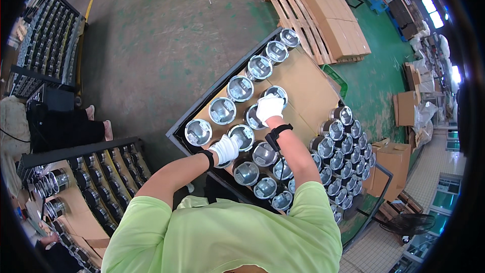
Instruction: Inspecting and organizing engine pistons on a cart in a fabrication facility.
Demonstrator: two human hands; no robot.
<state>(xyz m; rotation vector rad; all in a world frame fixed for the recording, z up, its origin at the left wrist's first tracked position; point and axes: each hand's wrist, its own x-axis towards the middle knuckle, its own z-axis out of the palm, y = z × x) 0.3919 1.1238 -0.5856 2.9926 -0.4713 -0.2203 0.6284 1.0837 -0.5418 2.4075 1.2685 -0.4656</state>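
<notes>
Both of my hands wear white gloves and reach over a cart (301,103) lined with brown cardboard, where metal engine pistons stand with their hollow ends up. My left hand (226,148) is closed on the near rim of a piston (242,136) in the second row; its fingers are partly hidden. Further right, my right hand (270,108) is closed at a piston (253,117), with another piston (276,92) just beyond it. The glove hides the exact grip. An outer row of pistons (239,88) lines the cart's far left edge.
More pistons (339,159) crowd the cart's right side. Beyond stand a wooden pallet (293,15) and stacked cardboard boxes (336,25). A black fan (408,223) is at the lower right. Racks of dark pistons (96,187) stand left, near a seated person's legs (65,126).
</notes>
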